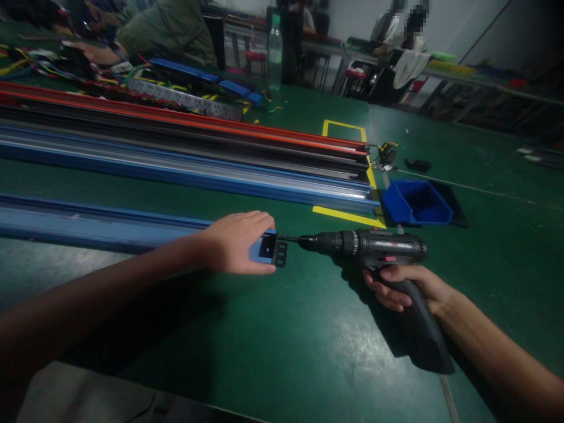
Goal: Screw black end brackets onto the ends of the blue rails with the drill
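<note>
My left hand [233,244] clasps the right end of the blue channel profile [110,231], which stretches leftward, while my right hand [420,283] grips the cordless drill [383,245], its bit [291,238] pointing along that long axis at the end plate [281,254].

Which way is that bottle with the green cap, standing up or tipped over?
Standing up: the bottle runs straight up and down in the picture, with its green cap at the top.
</note>
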